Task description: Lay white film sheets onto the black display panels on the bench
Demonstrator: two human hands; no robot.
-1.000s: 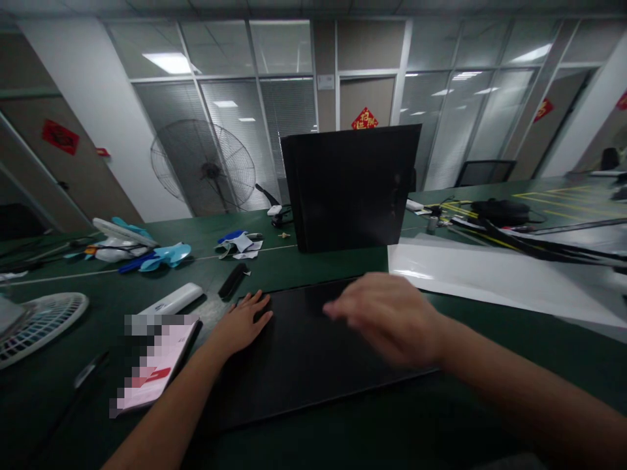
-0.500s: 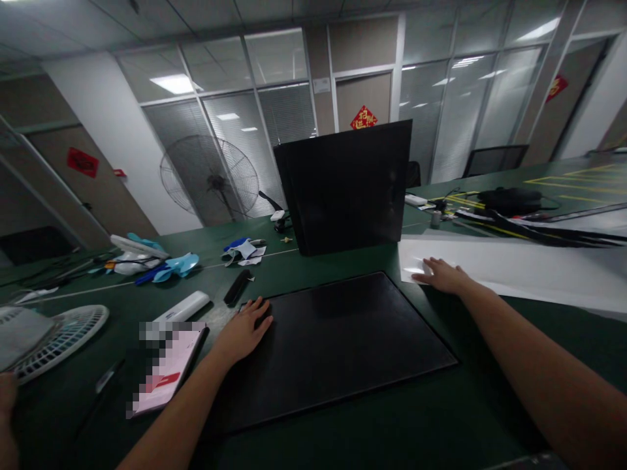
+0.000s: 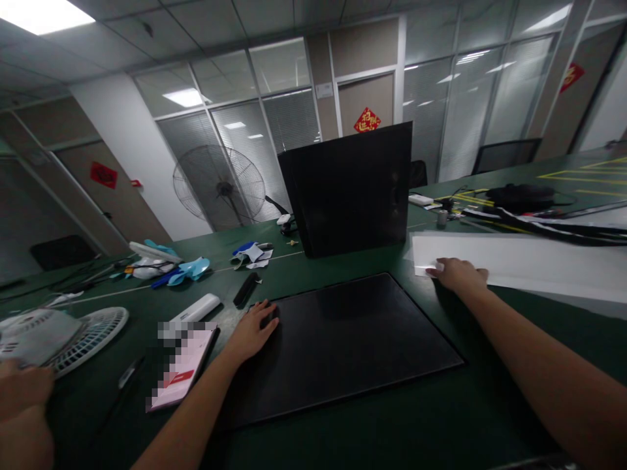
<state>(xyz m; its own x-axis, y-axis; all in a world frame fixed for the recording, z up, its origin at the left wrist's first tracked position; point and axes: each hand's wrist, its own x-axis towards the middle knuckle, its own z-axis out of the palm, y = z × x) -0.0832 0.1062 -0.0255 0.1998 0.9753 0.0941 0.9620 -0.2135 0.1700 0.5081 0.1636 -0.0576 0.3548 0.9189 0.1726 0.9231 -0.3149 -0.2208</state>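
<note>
A flat black panel [image 3: 343,339] with a thin rim lies on the green table. My left hand [image 3: 252,333] rests on its far left corner, fingers spread on the surface. To the right, my right hand [image 3: 460,277] is at the left end of a long white sheet [image 3: 533,264]. Its fingers are bent and pinch the sheet near the corner; a bit of white shows between them. Behind the panel stands a large black box-like object [image 3: 350,192], upright and touched by neither hand.
Left of my forearm lie a pink-and-white booklet [image 3: 179,375], a white stick-shaped device [image 3: 198,310], a black holder [image 3: 245,289] and a pen [image 3: 128,378]. Another person's hand [image 3: 24,391] is by a white fan [image 3: 93,336]. Dark straps [image 3: 543,228] lie at the far right.
My right hand has gone from lying fairly flat on the white sheet to bent fingers at its left end. The other person's hand has come further into view. My left hand stays on the panel.
</note>
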